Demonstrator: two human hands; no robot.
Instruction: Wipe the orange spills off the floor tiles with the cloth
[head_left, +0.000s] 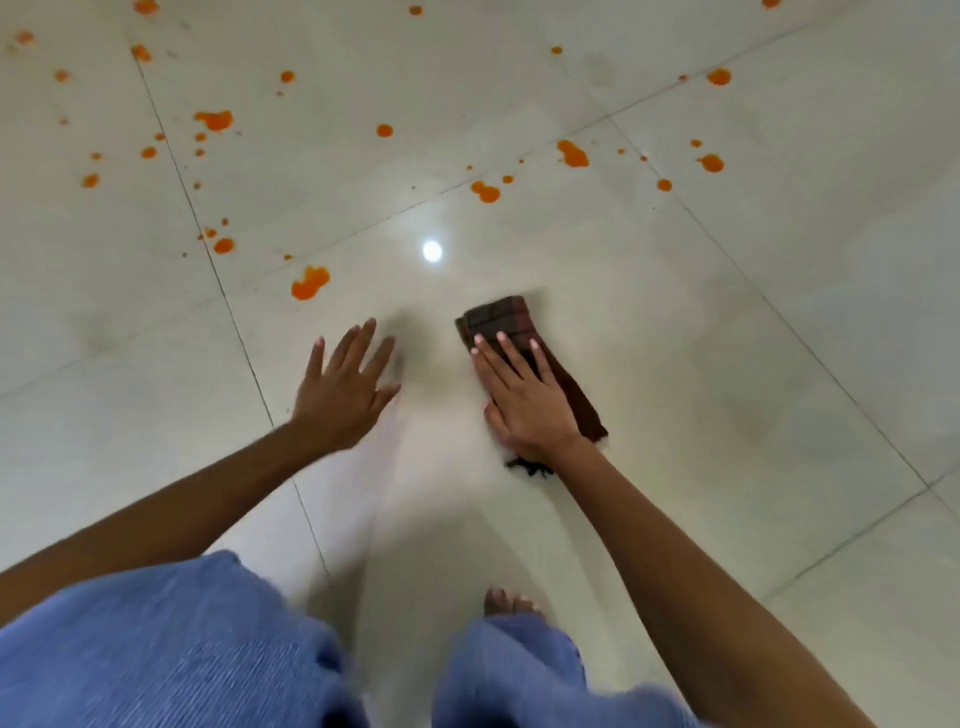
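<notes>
1. Dark brown cloth (519, 332) folded into a long pad, flat on the floor tiles (727, 322), pinned under the right hand (524, 400).
2. Right hand flat, palm down, fingers (511, 353) straight and close together along the cloth; no pinch, just downward pressure. Far end of the cloth poking out past the fingertips, frayed end trailing behind the wrist.
3. Left hand (343, 389) just beside and to the left, fingers spread, holding nothing; whether touching the tile or hovering above it, cannot tell.
4. Nearest orange spill (310, 283) ahead of the left hand's fingertips and left of the cloth; a double blot (485, 191) farther ahead of the right hand; many more drops (214, 120) scattered well beyond both.
5. Tile under and around the hands free of orange; by the look of it, most of the job still to do.
6. Best done by keeping the palm weight even over the pad, pushing forward and leftward into the nearest blot, then dragging back toward the knees rather than scrubbing sideways, to avoid smearing into the grout line (244, 343).
7. Worth refolding to a clean face once stained.
8. Containers: none visible; no bucket or basin for rinsing.
</notes>
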